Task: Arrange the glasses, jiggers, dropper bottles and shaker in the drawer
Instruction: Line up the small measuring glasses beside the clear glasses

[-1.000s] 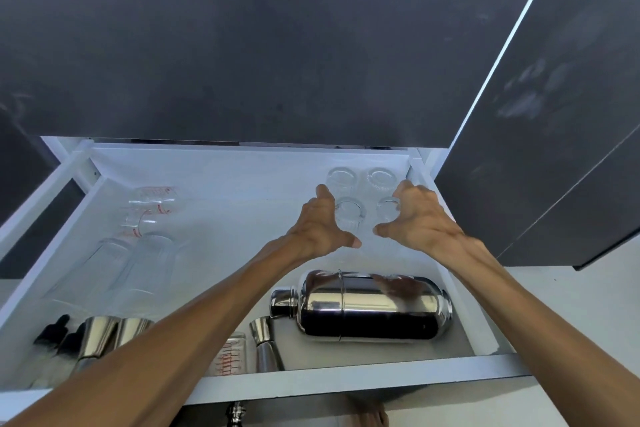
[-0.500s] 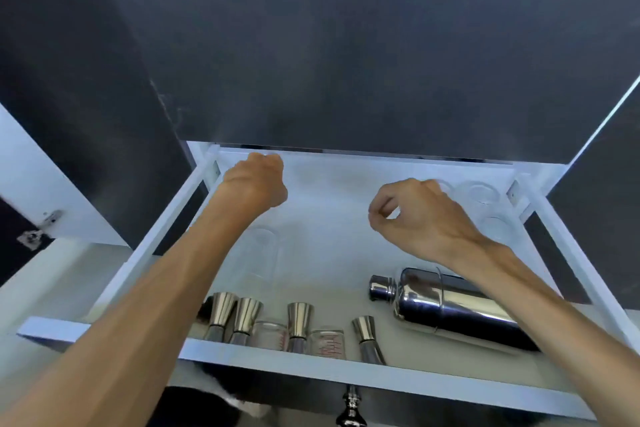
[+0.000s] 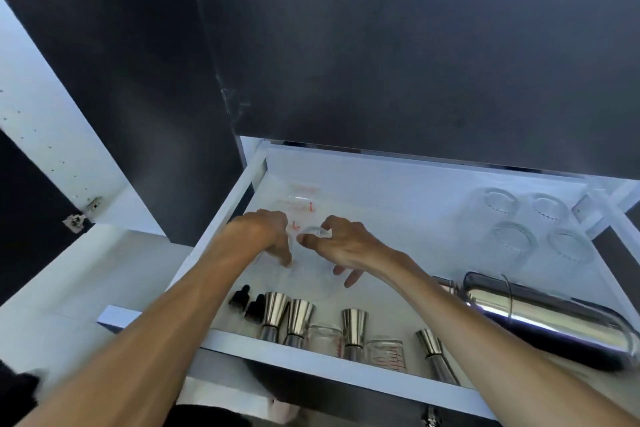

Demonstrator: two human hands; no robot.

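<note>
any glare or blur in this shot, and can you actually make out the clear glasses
Head view: bright glare streaks the shaker, whose right end smears with wide-angle stretch; the clear glasses at back right wash out against the white drawer; the glass between left hand and right hand is barely discernible.

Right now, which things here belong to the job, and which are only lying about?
Job: drawer; four glasses; jiggers; dropper bottles; shaker; measuring cups; left hand; right hand.

Lying about: cabinet door; hinge.
</note>
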